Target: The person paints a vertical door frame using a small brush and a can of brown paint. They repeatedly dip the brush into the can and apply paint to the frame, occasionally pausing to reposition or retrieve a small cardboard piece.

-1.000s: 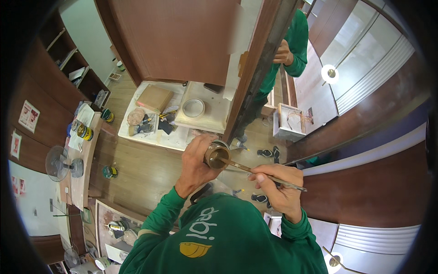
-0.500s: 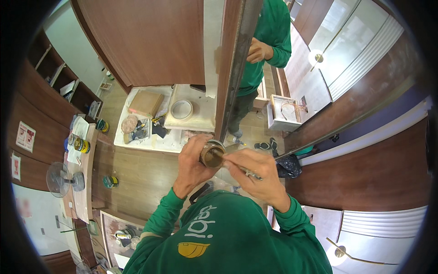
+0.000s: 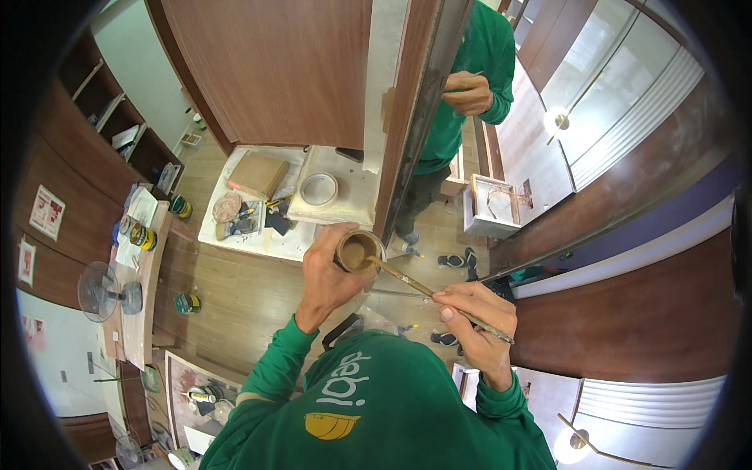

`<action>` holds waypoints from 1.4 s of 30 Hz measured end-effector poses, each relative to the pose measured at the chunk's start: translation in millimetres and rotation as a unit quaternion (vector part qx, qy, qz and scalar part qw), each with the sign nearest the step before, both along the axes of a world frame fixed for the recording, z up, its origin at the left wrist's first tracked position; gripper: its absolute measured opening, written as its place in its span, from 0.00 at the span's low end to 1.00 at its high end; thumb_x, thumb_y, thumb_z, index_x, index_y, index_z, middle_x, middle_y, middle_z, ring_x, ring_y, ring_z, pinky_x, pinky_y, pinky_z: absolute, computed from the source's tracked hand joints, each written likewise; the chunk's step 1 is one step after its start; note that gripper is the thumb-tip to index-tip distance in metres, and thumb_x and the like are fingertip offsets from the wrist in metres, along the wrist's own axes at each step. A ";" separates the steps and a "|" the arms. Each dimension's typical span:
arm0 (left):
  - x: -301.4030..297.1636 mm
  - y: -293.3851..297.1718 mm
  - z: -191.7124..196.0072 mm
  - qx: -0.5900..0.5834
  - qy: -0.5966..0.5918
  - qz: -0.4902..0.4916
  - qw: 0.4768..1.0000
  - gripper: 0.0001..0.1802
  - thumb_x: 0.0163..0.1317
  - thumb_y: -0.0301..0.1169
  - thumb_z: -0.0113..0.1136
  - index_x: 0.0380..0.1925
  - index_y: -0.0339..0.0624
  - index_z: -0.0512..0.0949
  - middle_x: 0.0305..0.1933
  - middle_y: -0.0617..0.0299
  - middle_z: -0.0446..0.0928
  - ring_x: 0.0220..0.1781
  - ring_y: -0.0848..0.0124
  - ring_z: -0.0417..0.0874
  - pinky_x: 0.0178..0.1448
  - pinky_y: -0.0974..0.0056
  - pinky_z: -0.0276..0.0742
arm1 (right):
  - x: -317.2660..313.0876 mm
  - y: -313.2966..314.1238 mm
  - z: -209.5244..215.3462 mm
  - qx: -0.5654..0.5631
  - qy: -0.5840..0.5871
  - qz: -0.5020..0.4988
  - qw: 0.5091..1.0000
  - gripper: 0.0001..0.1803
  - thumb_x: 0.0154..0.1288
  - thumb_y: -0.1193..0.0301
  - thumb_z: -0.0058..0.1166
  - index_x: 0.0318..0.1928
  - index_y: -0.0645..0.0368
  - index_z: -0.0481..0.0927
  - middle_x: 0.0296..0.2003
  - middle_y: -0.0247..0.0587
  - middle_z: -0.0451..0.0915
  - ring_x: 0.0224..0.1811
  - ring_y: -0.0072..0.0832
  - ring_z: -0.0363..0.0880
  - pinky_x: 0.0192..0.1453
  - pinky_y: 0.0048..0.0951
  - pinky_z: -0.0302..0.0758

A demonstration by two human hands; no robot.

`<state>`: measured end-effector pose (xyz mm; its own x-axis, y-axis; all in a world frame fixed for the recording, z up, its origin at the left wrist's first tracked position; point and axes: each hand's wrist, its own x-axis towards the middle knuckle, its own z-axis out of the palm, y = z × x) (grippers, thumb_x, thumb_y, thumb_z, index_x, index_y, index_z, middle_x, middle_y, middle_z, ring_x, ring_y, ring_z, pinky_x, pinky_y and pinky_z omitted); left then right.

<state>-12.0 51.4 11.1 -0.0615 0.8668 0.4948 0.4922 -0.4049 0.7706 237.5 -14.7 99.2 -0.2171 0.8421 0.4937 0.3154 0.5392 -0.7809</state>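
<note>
Near the middle of the scene, held in mid-air, cup [image 3: 359, 252] with brown contents, clamped in left hand [image 3: 325, 270]. Stick [image 3: 409, 280] pinched in right hand [image 3: 478, 317], far end inside cup. Probably mid-stir or scooping. For the next move, apparently best to keep cup steady and lift stick without dripping. Beyond, at far worktop [image 3: 274, 247], tape roll [image 3: 320, 204] and box [image 3: 258, 175]; at left, fan [image 3: 131, 298].
</note>
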 end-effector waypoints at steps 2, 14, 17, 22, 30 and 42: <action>-1.2 0.4 0.4 -0.005 0.000 0.001 1.000 0.32 0.43 0.25 0.81 0.52 0.34 0.84 0.50 0.51 0.86 0.49 0.60 0.90 0.57 0.60 0.86 | 3.9 -2.4 0.5 -0.007 -0.001 0.001 1.000 0.11 0.65 0.82 0.68 0.48 0.68 0.91 0.42 0.52 0.90 0.37 0.36 0.90 0.41 0.32 0.84; 5.7 -0.8 1.2 -0.008 0.013 -0.002 1.000 0.34 0.42 0.26 0.83 0.54 0.35 0.83 0.51 0.52 0.86 0.50 0.60 0.91 0.56 0.60 0.86 | -2.3 -9.4 5.5 -0.036 -0.005 0.001 0.999 0.12 0.60 0.85 0.66 0.45 0.71 0.91 0.44 0.54 0.89 0.42 0.34 0.89 0.46 0.28 0.83; 5.3 1.6 1.3 0.009 0.023 0.010 1.000 0.34 0.42 0.27 0.83 0.54 0.35 0.83 0.50 0.52 0.86 0.50 0.60 0.91 0.56 0.60 0.86 | 3.8 -12.2 -2.7 -0.040 -0.008 0.012 0.999 0.12 0.61 0.85 0.66 0.45 0.70 0.91 0.45 0.54 0.89 0.43 0.33 0.90 0.46 0.28 0.83; 4.7 -0.2 3.7 0.004 0.013 0.016 1.000 0.34 0.42 0.26 0.84 0.54 0.36 0.83 0.50 0.52 0.86 0.50 0.59 0.90 0.57 0.59 0.86 | 12.3 -17.1 5.4 -0.043 -0.017 0.016 0.999 0.12 0.61 0.86 0.66 0.46 0.70 0.91 0.46 0.56 0.88 0.42 0.33 0.90 0.45 0.27 0.83; 12.8 -0.5 6.4 -0.006 0.029 0.022 0.999 0.34 0.42 0.26 0.84 0.55 0.37 0.84 0.50 0.52 0.86 0.50 0.60 0.91 0.57 0.59 0.86 | 3.6 -15.8 -3.5 -0.023 -0.012 0.043 0.999 0.16 0.59 0.88 0.62 0.46 0.63 0.92 0.52 0.49 0.86 0.40 0.32 0.91 0.41 0.30 0.83; -11.5 -0.5 -1.1 -0.053 -0.056 0.081 0.994 0.30 0.47 0.26 0.81 0.52 0.33 0.83 0.50 0.54 0.87 0.51 0.64 0.89 0.59 0.61 0.85 | -11.1 -8.0 -3.9 0.113 0.039 -0.013 0.993 0.18 0.58 0.87 0.64 0.49 0.66 0.91 0.47 0.53 0.88 0.39 0.37 0.90 0.42 0.32 0.85</action>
